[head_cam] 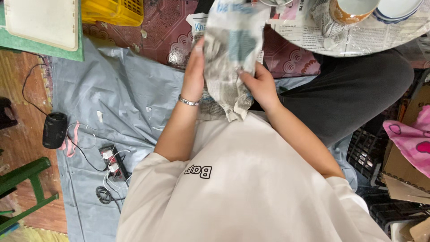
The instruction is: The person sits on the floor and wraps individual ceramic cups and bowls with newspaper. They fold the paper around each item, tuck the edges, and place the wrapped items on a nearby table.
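Note:
A bundle wrapped in newspaper [230, 54] is held upright in front of my chest, over my lap. My left hand [195, 71], with a silver bracelet on its wrist, presses flat against the bundle's left side. On the right side my right hand [259, 83] grips the lower part of the paper with bent fingers. What is inside the paper is hidden. The paper's loose end hangs down between my wrists.
A round tray lined with newspaper [358, 38] at top right holds a brown-and-white cup [351, 9] and stacked bowls [396, 9]. On the left are a yellow crate [112, 11], a black speaker [54, 130], a power strip with cables [112, 163], a green stool [22, 188]. Cardboard boxes [403, 166] stand right.

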